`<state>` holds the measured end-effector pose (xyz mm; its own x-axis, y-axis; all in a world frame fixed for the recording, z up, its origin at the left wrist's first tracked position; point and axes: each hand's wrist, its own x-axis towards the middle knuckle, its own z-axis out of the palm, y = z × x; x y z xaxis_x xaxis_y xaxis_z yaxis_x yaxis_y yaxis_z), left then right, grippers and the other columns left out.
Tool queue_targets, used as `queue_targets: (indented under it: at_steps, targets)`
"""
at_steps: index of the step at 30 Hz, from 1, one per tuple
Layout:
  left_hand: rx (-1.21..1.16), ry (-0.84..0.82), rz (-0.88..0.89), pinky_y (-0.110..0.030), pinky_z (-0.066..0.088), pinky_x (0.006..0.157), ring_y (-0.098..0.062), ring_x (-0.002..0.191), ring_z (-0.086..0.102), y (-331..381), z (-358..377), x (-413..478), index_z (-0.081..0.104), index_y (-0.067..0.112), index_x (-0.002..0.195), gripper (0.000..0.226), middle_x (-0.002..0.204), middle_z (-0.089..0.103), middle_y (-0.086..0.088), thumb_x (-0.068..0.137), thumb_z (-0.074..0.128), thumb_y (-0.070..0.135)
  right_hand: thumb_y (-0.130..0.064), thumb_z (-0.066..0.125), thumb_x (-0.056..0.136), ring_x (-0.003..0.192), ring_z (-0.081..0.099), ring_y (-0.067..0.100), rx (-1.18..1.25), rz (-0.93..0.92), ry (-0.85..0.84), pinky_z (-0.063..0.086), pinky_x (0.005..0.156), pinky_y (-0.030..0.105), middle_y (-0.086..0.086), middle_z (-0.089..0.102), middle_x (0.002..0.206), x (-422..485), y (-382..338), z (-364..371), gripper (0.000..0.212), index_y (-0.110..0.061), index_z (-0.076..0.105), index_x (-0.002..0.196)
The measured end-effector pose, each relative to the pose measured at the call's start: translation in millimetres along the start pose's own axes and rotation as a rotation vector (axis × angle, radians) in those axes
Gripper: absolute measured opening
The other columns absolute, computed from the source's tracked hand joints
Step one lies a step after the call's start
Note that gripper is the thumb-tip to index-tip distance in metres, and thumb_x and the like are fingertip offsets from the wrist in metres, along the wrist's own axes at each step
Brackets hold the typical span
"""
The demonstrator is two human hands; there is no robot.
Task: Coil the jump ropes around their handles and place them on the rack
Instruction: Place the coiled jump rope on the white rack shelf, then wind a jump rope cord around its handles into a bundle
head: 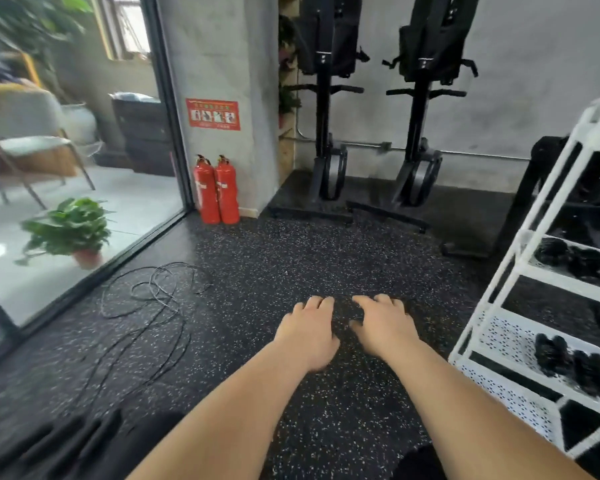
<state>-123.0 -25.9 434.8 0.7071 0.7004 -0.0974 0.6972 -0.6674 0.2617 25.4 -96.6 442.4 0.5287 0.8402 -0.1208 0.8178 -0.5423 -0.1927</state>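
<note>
Loose black jump ropes [146, 306] sprawl in loops on the speckled floor at the left, and their black handles [73, 441] lie at the bottom left. A white rack [520, 258] stands at the right edge, with coiled black ropes [575, 365] on its lower shelf and more [575, 261] on the shelf above. My left hand [309, 330] and my right hand [381, 323] are stretched out side by side over the floor, palms down, fingers relaxed, holding nothing. Both hands are apart from the ropes and the rack.
Two red fire extinguishers [217, 192] stand against a concrete pillar. Two black exercise machines [326, 133] stand upright along the back wall. A glass wall [84, 168] runs along the left, with a potted plant [70, 233] behind it.
</note>
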Motion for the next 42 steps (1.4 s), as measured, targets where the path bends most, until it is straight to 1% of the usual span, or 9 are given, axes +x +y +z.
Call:
queue_targets:
  at_steps: [3, 6, 11, 16, 22, 27, 32, 38, 42]
  targets:
    - [-0.022, -0.002, -0.09, -0.053, 0.037, 0.123, -0.038, 0.153, 0.033, -44, 1, -23, 0.014, 0.019, 0.17, 0.085, 0.171, 0.026, -0.006, 0.103, 0.061, 0.039, -0.053, 0.056, 0.103, 0.145, 0.036, 0.031, 0.031, -0.109, -0.062, 0.043, 0.114, 0.05, 0.003, 0.039, 0.16, 1, -44, 9, 0.063, -0.042, 0.034, 0.161]
    - [-0.014, -0.001, -0.161, -0.053, 0.039, 0.121, -0.039, 0.15, 0.037, -88, -1, -42, 0.017, 0.019, 0.17, 0.084, 0.169, 0.031, -0.008, 0.102, 0.062, 0.039, -0.052, 0.059, 0.103, 0.145, 0.038, 0.031, 0.057, -0.198, -0.101, 0.043, 0.116, 0.048, 0.005, 0.041, 0.16, 0, -86, 19, 0.066, -0.039, 0.033, 0.162]
    - [-0.053, 0.025, -0.263, -0.054, 0.042, 0.118, -0.039, 0.149, 0.038, -155, -12, -58, 0.021, 0.019, 0.168, 0.08, 0.167, 0.033, -0.009, 0.103, 0.061, 0.04, -0.048, 0.058, 0.105, 0.145, 0.038, 0.029, 0.055, -0.292, -0.156, 0.042, 0.115, 0.047, 0.004, 0.038, 0.162, -1, -145, 37, 0.064, -0.038, 0.032, 0.163]
    - [-0.119, 0.03, -0.347, -0.053, 0.043, 0.117, -0.04, 0.145, 0.043, -208, 2, -67, 0.027, 0.016, 0.165, 0.075, 0.162, 0.039, -0.01, 0.103, 0.062, 0.041, -0.046, 0.056, 0.107, 0.145, 0.04, 0.028, 0.019, -0.358, -0.242, 0.043, 0.116, 0.048, 0.003, 0.037, 0.162, 6, -190, 62, 0.062, -0.038, 0.031, 0.163]
    - [-0.231, -0.026, -0.436, -0.053, 0.043, 0.116, -0.041, 0.143, 0.045, -265, 44, -74, 0.03, 0.016, 0.164, 0.073, 0.159, 0.041, -0.013, 0.102, 0.061, 0.038, -0.041, 0.052, 0.109, 0.143, 0.046, 0.029, -0.041, -0.429, -0.332, 0.042, 0.116, 0.044, 0.005, 0.038, 0.162, 19, -240, 100, 0.059, -0.036, 0.031, 0.164]
    - [-0.299, -0.105, -0.555, -0.053, 0.044, 0.114, -0.04, 0.14, 0.046, -317, 87, -83, 0.037, 0.015, 0.158, 0.066, 0.154, 0.043, -0.012, 0.102, 0.061, 0.039, -0.041, 0.05, 0.11, 0.14, 0.05, 0.027, -0.081, -0.478, -0.418, 0.046, 0.112, 0.046, 0.0, 0.039, 0.162, 29, -273, 138, 0.056, -0.04, 0.031, 0.163]
    - [-0.362, -0.185, -0.667, -0.053, 0.044, 0.114, -0.04, 0.14, 0.047, -370, 132, -91, 0.038, 0.015, 0.157, 0.064, 0.153, 0.043, -0.013, 0.101, 0.061, 0.037, -0.042, 0.051, 0.109, 0.136, 0.054, 0.025, -0.122, -0.521, -0.514, 0.048, 0.109, 0.043, -0.002, 0.04, 0.16, 40, -302, 176, 0.058, -0.04, 0.03, 0.164]
    - [-0.351, -0.221, -0.787, -0.052, 0.042, 0.117, -0.038, 0.144, 0.043, -440, 174, -102, 0.03, 0.015, 0.164, 0.07, 0.162, 0.037, -0.012, 0.103, 0.059, 0.037, -0.041, 0.051, 0.11, 0.138, 0.052, 0.024, -0.124, -0.552, -0.642, 0.047, 0.111, 0.042, -0.002, 0.036, 0.163, 54, -331, 228, 0.06, -0.039, 0.028, 0.165]
    - [-0.316, -0.23, -0.866, -0.053, 0.042, 0.117, -0.039, 0.145, 0.042, -482, 201, -105, 0.03, 0.015, 0.164, 0.07, 0.163, 0.035, -0.013, 0.104, 0.059, 0.04, -0.042, 0.05, 0.11, 0.141, 0.05, 0.023, -0.113, -0.568, -0.701, 0.046, 0.112, 0.041, -0.004, 0.034, 0.165, 63, -345, 265, 0.059, -0.039, 0.028, 0.164]
